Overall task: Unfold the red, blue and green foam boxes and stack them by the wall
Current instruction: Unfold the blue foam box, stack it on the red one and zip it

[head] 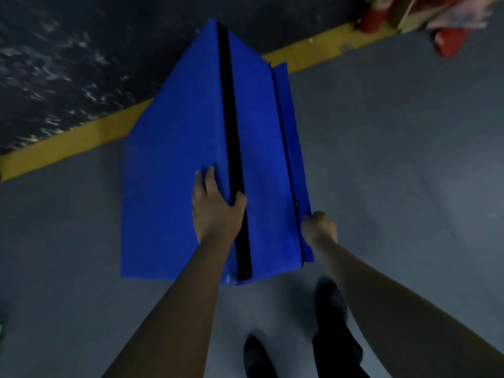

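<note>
The blue foam box point(180, 148) stands half unfolded on the grey floor in front of me, its panels meeting in a ridge with a black strip point(231, 148) running along it. My left hand point(215, 205) grips the ridge near its close end, fingers on the left panel and thumb over the black strip. My right hand point(319, 226) is closed on the edge of a loose blue flap point(291, 148) at the box's right side. No red or green foam box can be made out clearly.
A yellow line point(68, 145) crosses the floor behind the box, with a dark patterned surface point(68, 64) beyond it. Red objects point(450, 42) and a cardboard piece point(411, 15) lie at the top right. My feet point(335, 304) stand just behind the box.
</note>
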{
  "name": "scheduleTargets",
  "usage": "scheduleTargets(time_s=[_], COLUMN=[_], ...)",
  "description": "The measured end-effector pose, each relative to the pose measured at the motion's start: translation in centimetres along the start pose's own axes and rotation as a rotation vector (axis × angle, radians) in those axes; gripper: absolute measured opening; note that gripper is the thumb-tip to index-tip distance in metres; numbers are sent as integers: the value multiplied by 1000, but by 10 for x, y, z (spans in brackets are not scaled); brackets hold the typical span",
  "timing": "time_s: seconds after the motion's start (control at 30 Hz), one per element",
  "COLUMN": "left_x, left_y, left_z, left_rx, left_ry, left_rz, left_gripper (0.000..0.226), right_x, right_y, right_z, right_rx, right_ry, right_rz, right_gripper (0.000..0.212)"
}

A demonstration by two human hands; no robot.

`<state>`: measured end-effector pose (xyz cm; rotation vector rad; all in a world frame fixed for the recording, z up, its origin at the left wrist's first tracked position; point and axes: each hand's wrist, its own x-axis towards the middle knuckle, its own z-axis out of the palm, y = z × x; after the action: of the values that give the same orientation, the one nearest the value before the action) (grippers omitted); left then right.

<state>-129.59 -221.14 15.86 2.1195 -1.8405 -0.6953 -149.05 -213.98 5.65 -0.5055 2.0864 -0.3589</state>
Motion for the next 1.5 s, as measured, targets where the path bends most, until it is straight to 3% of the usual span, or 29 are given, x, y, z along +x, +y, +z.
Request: scheduleTargets(time_s=[0.27,0.4,0.57,0.67,0.7,0.77,0.83,0.93,1.5], left_x=[6,18,33,41,44,50,54,61,86], left_y=[-62,-105,-152,-182,-191,-207,-219,-236,-298], left_z=[-123,-181,-238,-264,-271,-286,-295,-304,-350], left_rx=[161,228,206,159,150,130,108,84,0], left_ry=[129,125,113,104,97,99,105,117,70], left_rz=[-137,-155,-161,-182,-188,-188,-181,-183,-224], left_gripper=[65,63,60,60,60,60,60,59,58], right_x=[-119,-170,-221,-240,-248,-263,-270,-276,-315], right_y=[-80,-120,-171,-200,-210,-235,-257,-280,-318], right_z=[47,73,109,132,141,165,187,215,278], right_rx=[241,242,143,-251,-295,-250,-200,-270,-424], right_ry=[46,41,26,259,246,47,-171,-218,-89], right_rz=[-32,-94,-108,-317,-400,-473,-391,-268,-251], right_gripper=[18,11,55,78,82,92,113,137,139])
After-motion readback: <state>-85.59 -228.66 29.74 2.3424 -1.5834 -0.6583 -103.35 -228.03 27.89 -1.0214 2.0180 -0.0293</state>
